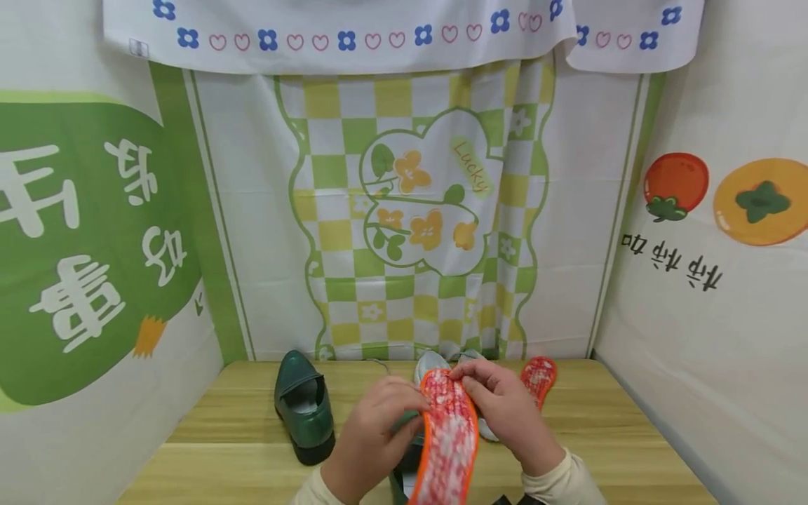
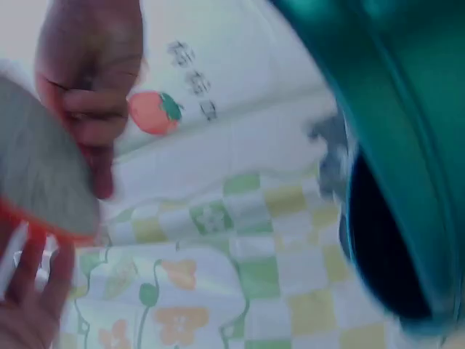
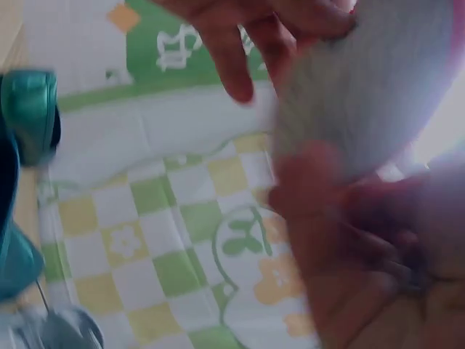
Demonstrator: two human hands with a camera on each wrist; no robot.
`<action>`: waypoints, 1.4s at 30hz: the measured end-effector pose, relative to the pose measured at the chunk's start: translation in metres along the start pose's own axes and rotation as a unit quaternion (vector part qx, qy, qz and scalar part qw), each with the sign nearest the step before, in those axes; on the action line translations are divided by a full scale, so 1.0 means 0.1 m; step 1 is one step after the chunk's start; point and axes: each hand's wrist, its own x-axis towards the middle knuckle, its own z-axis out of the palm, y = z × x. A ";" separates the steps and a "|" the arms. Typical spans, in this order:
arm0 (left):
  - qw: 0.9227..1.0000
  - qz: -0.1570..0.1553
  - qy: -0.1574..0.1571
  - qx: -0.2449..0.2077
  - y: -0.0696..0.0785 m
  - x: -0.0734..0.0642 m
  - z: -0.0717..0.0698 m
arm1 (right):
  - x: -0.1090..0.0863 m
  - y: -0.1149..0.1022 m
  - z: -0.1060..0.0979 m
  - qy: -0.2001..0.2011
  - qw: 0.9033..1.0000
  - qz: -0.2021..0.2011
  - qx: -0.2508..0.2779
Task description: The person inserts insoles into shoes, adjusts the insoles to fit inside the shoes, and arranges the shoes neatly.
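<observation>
A red-and-white patterned insole with orange edging is held up between both hands. My right hand pinches its far end, fingers over the upper face. At its left edge my left hand grips it with thumb and fingertips. In the left wrist view the insole's plain grey underside shows, with the right hand above and the left hand below. Under the insole stands a green shoe, partly hidden by it and the left hand. The right wrist view is blurred.
Another green shoe stands on the wooden table at left. A pair of silver-grey shoes sits behind the hands, mostly covered. A second red insole lies at right. Patterned cloth hangs along the back.
</observation>
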 end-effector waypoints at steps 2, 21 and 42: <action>0.995 -0.098 0.020 -0.012 0.02 -0.01 0.01 | -0.01 0.02 -0.01 -0.047 0.998 -0.008 -0.041; 0.941 -0.176 -0.270 -0.104 -0.13 0.05 -0.29 | -0.11 -0.05 -0.02 -0.199 0.957 -0.082 -0.195; 0.870 -0.218 -0.438 -0.069 -0.21 -0.03 -0.05 | -0.04 0.17 0.17 -0.275 0.909 -0.021 -0.312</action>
